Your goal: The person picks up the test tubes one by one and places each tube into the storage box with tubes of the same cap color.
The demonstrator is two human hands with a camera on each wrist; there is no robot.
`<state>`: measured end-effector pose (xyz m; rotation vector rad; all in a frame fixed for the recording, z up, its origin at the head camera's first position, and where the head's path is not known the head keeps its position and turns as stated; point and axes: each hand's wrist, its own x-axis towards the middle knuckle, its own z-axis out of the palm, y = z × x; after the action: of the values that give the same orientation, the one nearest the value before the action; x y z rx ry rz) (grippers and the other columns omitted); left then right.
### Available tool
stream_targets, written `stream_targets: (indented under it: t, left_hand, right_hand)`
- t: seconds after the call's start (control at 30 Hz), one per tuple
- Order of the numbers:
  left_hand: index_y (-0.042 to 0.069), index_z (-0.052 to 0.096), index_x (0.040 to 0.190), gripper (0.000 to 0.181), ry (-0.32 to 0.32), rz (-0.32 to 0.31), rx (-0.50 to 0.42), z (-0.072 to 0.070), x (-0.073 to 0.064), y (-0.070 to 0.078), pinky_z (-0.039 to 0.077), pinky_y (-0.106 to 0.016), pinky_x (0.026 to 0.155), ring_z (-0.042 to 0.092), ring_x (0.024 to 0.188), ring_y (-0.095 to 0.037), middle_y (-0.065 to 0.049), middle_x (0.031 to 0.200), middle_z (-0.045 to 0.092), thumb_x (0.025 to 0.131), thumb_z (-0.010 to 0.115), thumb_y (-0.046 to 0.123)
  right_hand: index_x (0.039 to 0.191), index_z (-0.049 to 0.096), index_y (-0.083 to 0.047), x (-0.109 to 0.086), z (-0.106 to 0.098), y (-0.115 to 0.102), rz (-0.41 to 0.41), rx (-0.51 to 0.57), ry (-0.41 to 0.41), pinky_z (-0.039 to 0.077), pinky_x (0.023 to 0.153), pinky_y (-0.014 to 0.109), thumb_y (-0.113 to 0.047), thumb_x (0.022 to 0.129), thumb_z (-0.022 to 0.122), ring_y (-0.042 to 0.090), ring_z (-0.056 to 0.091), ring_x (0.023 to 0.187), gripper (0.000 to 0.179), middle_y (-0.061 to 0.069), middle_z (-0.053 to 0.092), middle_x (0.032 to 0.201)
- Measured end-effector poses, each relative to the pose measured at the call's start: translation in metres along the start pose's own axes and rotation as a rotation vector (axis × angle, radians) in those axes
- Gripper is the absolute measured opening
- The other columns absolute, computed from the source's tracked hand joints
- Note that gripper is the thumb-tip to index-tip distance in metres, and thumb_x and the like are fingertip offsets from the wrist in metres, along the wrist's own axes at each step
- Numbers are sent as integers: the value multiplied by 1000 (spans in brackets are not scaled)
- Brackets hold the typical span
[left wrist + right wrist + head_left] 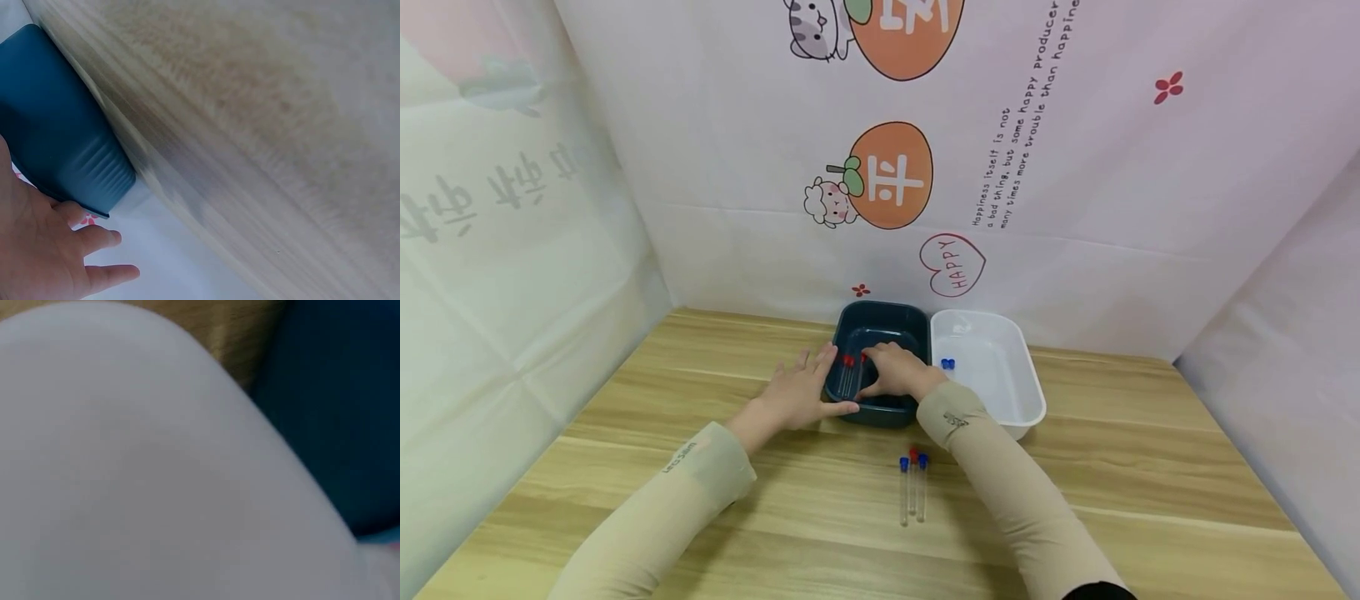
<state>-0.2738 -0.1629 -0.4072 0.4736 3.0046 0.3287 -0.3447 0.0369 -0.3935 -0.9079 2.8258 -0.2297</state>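
Observation:
My left hand [795, 398] rests at the left side of the dark teal bin [891, 315], fingers spread and thumb along its near rim. In the left wrist view, the straight fingers of the left hand [47, 256] lie beside the bin's ribbed wall [94, 169]. Reaching inside that bin, my right hand [895, 371] holds a red-capped test tube [861, 367] between its fingertips and thumb. Other red-capped test tubes [846, 379] lie just left of it on the bin's floor. The right wrist view shows no fingers clearly.
A white bin [1026, 375] stands against the teal one, with blue-capped tubes [948, 364] inside, partly hidden by my right arm. Nearer on the wooden table [820, 517] lie two blue-capped tubes [903, 492] and one red-capped tube [913, 483]. A printed cloth [1075, 275] hangs behind.

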Motion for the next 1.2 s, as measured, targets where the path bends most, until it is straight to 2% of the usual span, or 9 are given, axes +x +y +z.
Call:
stream_targets:
  t: [0.17, 0.43, 0.73, 1.2]
  left_hand:
    - [9, 10, 166, 112, -2, -1, -4, -1, 0, 1, 17, -74, 114, 14, 154, -42, -9, 171, 10, 90, 50, 80]
    - [9, 10, 166, 113, -8, -3, -8, 0, 1, 1, 18, -74, 113, 16, 153, -42, -7, 171, 9, 89, 49, 82]
    - [9, 9, 166, 112, -12, -10, -5, -1, 1, 1, 18, -73, 114, 15, 154, -41, -8, 171, 9, 90, 50, 81]
    - [10, 9, 166, 112, -18, -12, 13, 0, 3, 1, 18, -73, 114, 14, 154, -40, -8, 171, 8, 90, 48, 82]
  right_hand:
    - [151, 50, -5, 4, 2, 0, -1, -12, -2, 39, 114, 46, -48, 87, 81, 32, 49, 135, 83, 16, 51, 150]
    - [153, 49, -8, 14, 12, 6, 42, -32, -29, 37, 115, 46, -52, 88, 79, 30, 47, 137, 84, 14, 49, 153]
    - [151, 51, -7, 17, 14, 8, 28, -35, -18, 39, 114, 48, -53, 87, 79, 32, 48, 134, 84, 15, 50, 152]
    - [157, 43, -9, 19, 15, 5, 34, -51, -47, 35, 116, 48, -54, 91, 74, 31, 43, 139, 86, 12, 44, 157]
